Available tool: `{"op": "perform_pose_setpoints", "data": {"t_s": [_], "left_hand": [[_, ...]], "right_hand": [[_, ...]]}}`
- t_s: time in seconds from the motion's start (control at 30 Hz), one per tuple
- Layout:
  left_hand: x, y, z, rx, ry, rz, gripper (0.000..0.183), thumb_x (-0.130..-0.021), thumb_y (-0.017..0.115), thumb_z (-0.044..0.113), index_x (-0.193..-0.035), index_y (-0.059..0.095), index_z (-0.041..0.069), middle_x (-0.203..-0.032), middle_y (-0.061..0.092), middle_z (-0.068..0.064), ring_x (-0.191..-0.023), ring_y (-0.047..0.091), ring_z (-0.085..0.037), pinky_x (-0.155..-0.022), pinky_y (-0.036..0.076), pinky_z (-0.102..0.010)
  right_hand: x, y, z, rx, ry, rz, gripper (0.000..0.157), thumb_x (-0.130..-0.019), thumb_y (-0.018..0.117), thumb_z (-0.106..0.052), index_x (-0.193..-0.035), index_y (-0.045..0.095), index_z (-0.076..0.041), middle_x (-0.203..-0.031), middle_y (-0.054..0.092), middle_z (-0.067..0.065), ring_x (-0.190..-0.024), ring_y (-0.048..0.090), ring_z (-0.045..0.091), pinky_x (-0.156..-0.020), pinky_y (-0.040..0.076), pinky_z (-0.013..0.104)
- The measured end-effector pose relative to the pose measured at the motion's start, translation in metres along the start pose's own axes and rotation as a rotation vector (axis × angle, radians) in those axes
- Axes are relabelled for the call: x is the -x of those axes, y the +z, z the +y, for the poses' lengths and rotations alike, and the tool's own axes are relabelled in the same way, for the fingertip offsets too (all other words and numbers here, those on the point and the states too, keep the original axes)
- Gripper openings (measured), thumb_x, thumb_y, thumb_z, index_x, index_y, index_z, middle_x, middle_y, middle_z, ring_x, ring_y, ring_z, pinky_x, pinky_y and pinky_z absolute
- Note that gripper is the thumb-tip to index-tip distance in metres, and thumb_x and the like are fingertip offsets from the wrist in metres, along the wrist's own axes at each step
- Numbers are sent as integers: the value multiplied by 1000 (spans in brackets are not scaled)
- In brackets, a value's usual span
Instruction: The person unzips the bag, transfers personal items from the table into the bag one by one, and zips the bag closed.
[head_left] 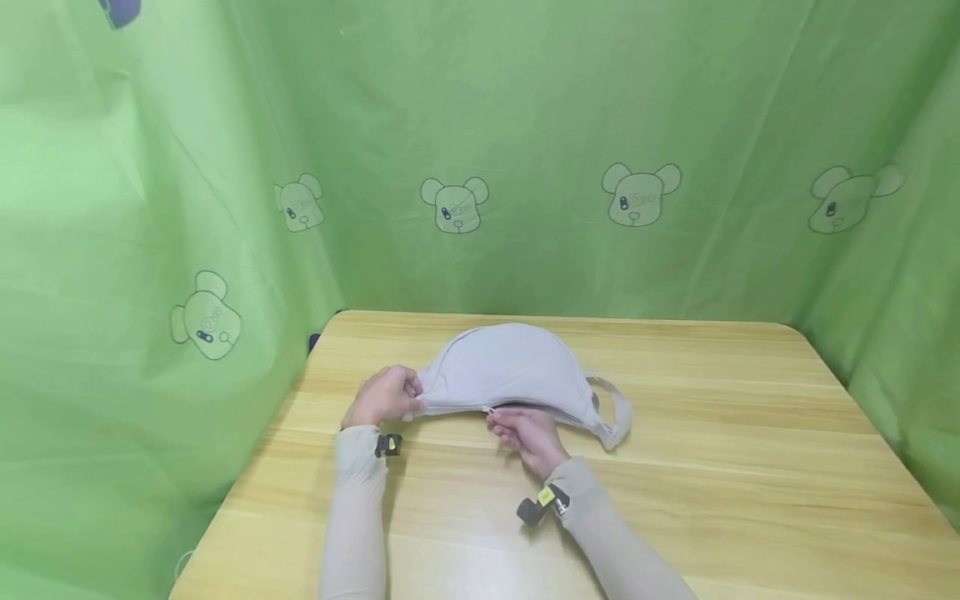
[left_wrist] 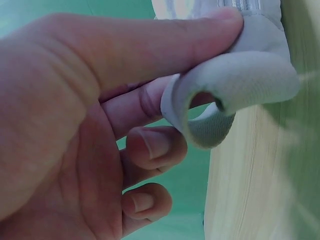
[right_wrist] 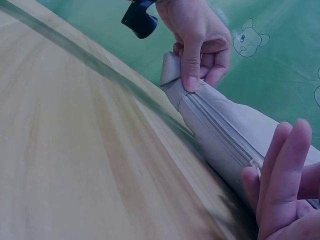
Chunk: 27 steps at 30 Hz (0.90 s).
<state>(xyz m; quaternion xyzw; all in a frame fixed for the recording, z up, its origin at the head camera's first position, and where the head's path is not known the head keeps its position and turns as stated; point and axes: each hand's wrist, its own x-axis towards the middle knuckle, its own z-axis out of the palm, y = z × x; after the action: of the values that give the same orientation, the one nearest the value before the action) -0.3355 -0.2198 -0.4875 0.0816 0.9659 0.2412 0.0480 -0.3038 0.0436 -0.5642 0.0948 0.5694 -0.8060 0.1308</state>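
A pale grey, crescent-shaped fabric bag [head_left: 510, 362] lies on the wooden table with its zipper edge toward me. My left hand [head_left: 384, 395] pinches the bag's left end between thumb and fingers, and a loop of strap [left_wrist: 250, 82] curls out beside the thumb in the left wrist view. At the middle of the zipper, my right hand [head_left: 528, 435] pinches the zipper pull [right_wrist: 255, 165]. Left of the pull the zipper teeth [right_wrist: 220, 125] are closed; to its right the edge gapes in a dark slit. What lies inside the bag is hidden.
The strap [head_left: 621, 412] loops out at the bag's right end onto the table [head_left: 750, 467]. Green curtains [head_left: 547, 100] with printed bear heads hang behind and at both sides. Each wrist wears a small black camera [head_left: 532, 510].
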Motion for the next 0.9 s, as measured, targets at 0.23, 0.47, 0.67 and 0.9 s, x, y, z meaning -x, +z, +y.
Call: {"op": "perform_pose_setpoints", "data": {"t_s": [0.23, 0.47, 0.67, 0.9], "left_hand": [[0, -1, -2, 19, 8, -9, 19, -79, 86, 22, -93, 74, 18, -91, 75, 4, -85, 66, -14, -85, 53, -42], [2, 2, -2, 31, -7, -11, 18, -79, 86, 22, -92, 74, 19, -90, 74, 5, -85, 66, -14, -87, 52, -42], [2, -1, 0, 33, -7, -6, 18, -79, 87, 21, -91, 74, 18, -90, 74, 4, -85, 65, -14, -88, 53, -43], [3, -2, 0, 29, 4, -16, 19, -78, 87, 22, -91, 74, 17, -89, 74, 4, -85, 65, -14, -86, 53, -42]], "right_hand": [[1, -2, 0, -6, 4, 5, 30, -89, 71, 3, -118, 66, 11, -91, 79, 12, -68, 70, 7, -59, 57, 15], [2, -2, 1, 9, 7, 9, 29, -90, 70, 3, -118, 67, 10, -89, 79, 9, -67, 70, 6, -59, 57, 15], [0, -3, 1, 3, 3, 8, 25, -89, 70, 4, -114, 69, 7, -91, 79, 11, -68, 70, 7, -59, 57, 16], [1, -5, 0, 3, 5, 8, 29, -89, 70, 4, -118, 67, 9, -90, 79, 10, -68, 70, 6, -60, 56, 15]]}}
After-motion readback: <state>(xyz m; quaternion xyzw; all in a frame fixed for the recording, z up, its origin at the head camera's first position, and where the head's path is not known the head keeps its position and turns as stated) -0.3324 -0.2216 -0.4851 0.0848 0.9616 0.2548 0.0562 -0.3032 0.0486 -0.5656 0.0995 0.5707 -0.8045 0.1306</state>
